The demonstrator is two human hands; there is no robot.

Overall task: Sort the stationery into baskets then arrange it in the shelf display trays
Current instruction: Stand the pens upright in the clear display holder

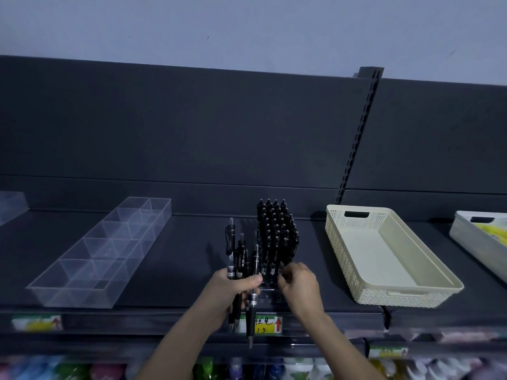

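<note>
Across the whole width, a dark shelf backed by a dark panel, with a slotted post rising toward the right. On the right part of the shelf, a cream basket with lattice walls and cut-out handles, set at an angle, nothing visible inside. Further right, cut off by the frame edge, a pale grey basket with something yellowish in it, too blurred to name. On the left part, a long clear tray split into two rows of compartments, lying at a slant, well apart from the cream basket.

Between tray and cream basket, a pen rack packed with black pens standing upright in rows, its front holes bare. Just before it, both hands.

Left hand wrapped around a handful of pens, thumb across the barrels, clips up and tips down past the shelf edge. Right hand at the rack's front row, fingers curled toward the pens there — pinching one or only touching, cannot tell.

On the shelf edge below the hands, a yellow and green price label with a red arrow. Beneath, a blurred row of coloured goods.
</note>
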